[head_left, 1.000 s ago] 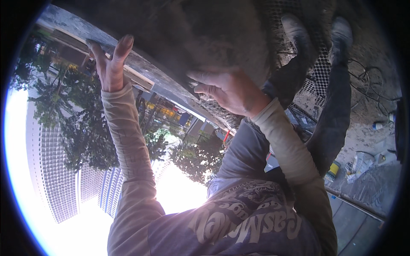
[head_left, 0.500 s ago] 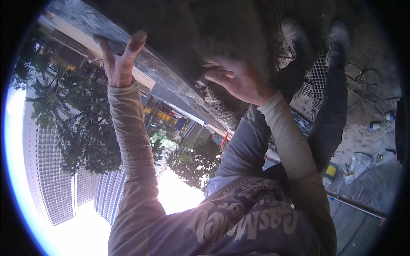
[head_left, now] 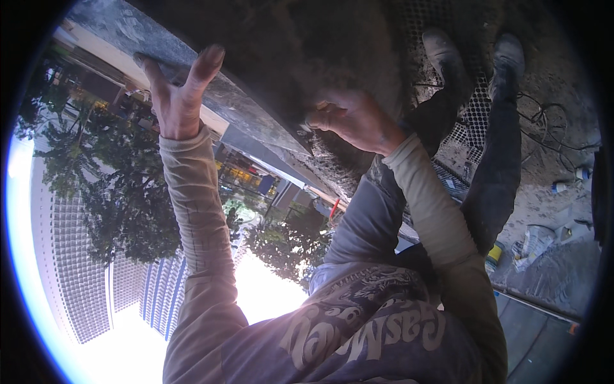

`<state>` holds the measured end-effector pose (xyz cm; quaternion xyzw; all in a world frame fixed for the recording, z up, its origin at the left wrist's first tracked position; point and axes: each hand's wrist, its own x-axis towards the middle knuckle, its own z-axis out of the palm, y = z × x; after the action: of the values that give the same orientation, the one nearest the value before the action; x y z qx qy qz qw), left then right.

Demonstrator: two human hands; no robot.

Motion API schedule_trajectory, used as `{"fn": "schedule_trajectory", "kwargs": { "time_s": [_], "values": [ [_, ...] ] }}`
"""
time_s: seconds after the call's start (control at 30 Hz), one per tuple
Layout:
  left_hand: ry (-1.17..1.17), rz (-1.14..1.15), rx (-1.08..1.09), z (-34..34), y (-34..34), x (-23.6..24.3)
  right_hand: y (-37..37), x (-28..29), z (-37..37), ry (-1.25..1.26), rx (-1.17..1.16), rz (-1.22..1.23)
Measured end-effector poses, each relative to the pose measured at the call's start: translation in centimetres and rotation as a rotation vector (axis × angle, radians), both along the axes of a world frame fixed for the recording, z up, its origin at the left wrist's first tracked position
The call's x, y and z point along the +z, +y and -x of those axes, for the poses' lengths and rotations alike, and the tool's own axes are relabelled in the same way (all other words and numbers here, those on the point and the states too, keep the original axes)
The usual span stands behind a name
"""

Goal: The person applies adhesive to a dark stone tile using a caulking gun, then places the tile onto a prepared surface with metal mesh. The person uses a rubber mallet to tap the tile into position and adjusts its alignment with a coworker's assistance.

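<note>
left hand (head_left: 176, 96) is gripping the far edge of the dark stone slab (head_left: 211, 83) at eleven o'clock, fingers spread, while right hand (head_left: 355, 118), curled, is bracing its near corner, seemingly steadying it.

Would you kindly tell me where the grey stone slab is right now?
In the head view, the grey stone slab runs across the upper left, gripped at its edge by the left hand, with the right hand at its lower end.

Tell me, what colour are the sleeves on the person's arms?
The sleeves are a pale beige, a sandy tan. The head view shows it best.
</note>
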<state>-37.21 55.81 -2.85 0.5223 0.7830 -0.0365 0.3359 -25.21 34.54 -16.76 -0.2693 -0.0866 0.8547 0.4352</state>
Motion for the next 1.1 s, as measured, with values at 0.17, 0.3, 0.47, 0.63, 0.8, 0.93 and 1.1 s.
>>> {"fn": "schedule_trajectory", "kwargs": {
  "time_s": [0.17, 0.3, 0.47, 0.63, 0.8, 0.93, 1.1],
  "values": [
    [-0.095, -0.017, -0.040, 0.5, -0.2, -0.2, 0.1, -0.3, 0.8, -0.145, 0.006, -0.125],
    [-0.026, -0.065, -0.110, 2.0, 0.4, -0.8, 0.3, -0.3, 0.8, -0.062, 0.038, -0.068],
    [-0.012, -0.069, -0.138, 3.8, 0.4, -1.6, 0.7, 1.0, -0.5, -0.326, 0.061, -0.016],
    [0.333, -0.104, -0.254, 1.9, -0.7, -0.6, 3.4, 2.8, 1.4, -0.397, -0.090, 0.536],
    [0.509, 0.027, -0.190, -0.8, 0.7, 1.8, 6.1, 1.8, 6.8, -0.759, -0.251, 0.550],
    [0.492, 0.061, -0.179, -1.9, 1.4, 3.4, 6.1, 1.7, 8.1, -0.394, -0.333, 0.590],
    [0.467, 0.087, -0.147, -2.0, 1.6, 4.0, 7.4, 2.8, 4.3, -0.501, -0.212, 0.541]
  ]
}}
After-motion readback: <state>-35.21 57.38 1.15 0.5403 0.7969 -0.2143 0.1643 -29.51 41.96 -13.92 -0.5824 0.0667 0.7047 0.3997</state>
